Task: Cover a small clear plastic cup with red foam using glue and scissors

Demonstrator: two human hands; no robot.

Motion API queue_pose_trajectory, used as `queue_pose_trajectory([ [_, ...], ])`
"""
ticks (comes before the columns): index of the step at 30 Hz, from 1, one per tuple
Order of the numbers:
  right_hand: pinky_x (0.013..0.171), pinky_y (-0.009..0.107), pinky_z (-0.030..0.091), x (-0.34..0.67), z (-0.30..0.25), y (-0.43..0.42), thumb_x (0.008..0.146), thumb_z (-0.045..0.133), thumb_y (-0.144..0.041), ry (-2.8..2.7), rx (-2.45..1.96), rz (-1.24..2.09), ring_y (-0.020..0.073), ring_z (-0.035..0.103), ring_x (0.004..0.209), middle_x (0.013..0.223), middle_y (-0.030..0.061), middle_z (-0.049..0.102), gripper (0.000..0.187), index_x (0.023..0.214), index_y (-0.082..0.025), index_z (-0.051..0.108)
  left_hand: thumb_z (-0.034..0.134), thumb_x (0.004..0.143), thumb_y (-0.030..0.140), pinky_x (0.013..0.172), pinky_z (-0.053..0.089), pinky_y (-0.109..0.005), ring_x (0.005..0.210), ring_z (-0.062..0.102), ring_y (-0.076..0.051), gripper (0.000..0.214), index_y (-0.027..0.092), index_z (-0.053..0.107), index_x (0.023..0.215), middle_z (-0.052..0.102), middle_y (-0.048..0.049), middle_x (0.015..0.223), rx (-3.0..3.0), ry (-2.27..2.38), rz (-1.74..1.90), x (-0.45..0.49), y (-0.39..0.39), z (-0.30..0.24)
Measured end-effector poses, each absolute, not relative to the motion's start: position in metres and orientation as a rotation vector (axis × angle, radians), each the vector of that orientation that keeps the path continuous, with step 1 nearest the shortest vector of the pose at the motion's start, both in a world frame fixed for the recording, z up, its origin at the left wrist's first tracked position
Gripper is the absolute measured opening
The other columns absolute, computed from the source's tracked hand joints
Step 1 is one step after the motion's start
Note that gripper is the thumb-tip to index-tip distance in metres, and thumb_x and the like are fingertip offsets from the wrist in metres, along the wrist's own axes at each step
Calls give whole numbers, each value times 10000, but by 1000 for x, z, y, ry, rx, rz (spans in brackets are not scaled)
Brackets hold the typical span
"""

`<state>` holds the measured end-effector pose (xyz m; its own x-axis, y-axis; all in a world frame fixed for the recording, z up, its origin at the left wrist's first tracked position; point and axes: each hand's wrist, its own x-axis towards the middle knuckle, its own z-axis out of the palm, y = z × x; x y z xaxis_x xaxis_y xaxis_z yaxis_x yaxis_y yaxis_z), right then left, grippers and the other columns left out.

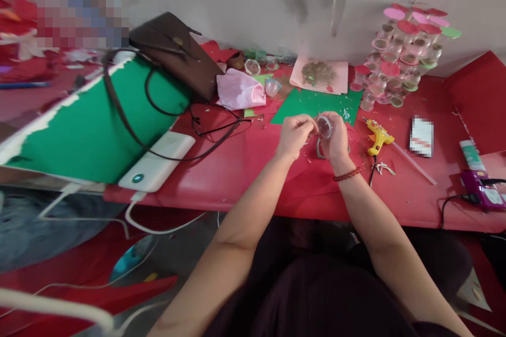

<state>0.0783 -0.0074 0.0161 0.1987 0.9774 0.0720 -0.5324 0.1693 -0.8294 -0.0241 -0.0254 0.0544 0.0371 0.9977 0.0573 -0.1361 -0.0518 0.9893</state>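
My right hand [338,139], with a red bead bracelet [347,174] at its wrist, is closed around a small clear plastic cup [324,127], its round rim turned up towards me. Close beside the cup, my left hand [294,137] has its thumb and fingertips pinched together; whatever is between them is too small to make out. Both hands are over the red table, in front of a green sheet [300,105]. Grey-green curved loops [320,148] show partly beneath my right hand. A yellow glue gun [378,137] lies to the right.
A stack of clear cups with coloured discs [403,58] stands at the back right. Behind the green sheet is pink paper [340,76] with a brown pile. A dark bag [177,55] and white power bank [158,160] are at left. A glue stick [419,168] lies right.
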Motion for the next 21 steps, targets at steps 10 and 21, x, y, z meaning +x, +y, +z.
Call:
queue_pose_trajectory([
  [10, 596, 245, 435, 79, 15, -8, 849, 625, -461, -823, -814, 1062, 111, 516, 634, 694, -34, 565, 251, 729, -247, 572, 836, 617, 342, 485, 245, -228, 509, 421, -59, 217, 168, 708, 600, 574, 11, 572, 988, 887, 1145, -25, -26, 56],
  [21, 698, 287, 476, 80, 19, -17, 940, 573, -460, -1013, -903, 770, 128, 556, 677, 748, -18, 633, 257, 768, -273, 615, 831, 558, 242, 445, 232, -200, 484, 460, -45, 194, 156, 657, 565, 572, 13, 554, 894, 857, 1072, -27, -24, 62],
])
